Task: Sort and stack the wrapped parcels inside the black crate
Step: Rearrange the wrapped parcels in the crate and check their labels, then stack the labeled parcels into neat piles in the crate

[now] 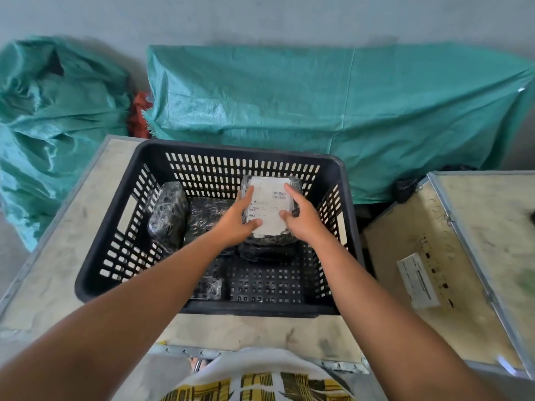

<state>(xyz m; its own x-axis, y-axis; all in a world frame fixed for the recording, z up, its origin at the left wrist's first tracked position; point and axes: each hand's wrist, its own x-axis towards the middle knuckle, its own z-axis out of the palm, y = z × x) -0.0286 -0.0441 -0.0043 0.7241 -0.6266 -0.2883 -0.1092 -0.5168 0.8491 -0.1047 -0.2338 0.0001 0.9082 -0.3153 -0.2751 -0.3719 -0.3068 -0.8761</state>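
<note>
The black slotted crate (95,273) stands on a pale wooden box. Both hands reach into it and grip one wrapped parcel with a white label (269,204) from either side: my left hand (238,222) on its left edge, my right hand (301,219) on its right edge. This labelled parcel rests on top of another dark wrapped parcel (267,251). A wrapped parcel (168,215) stands on edge against the crate's left wall, a flat one (207,215) lies beside it, and a small one (210,287) sits near the front.
The crate's box top (72,227) shows bare wood left and front. A second wooden box with a label (434,256) stands to the right. Green woven sacks (318,111) lie against the wall behind, with another crumpled sack (43,111) at the left.
</note>
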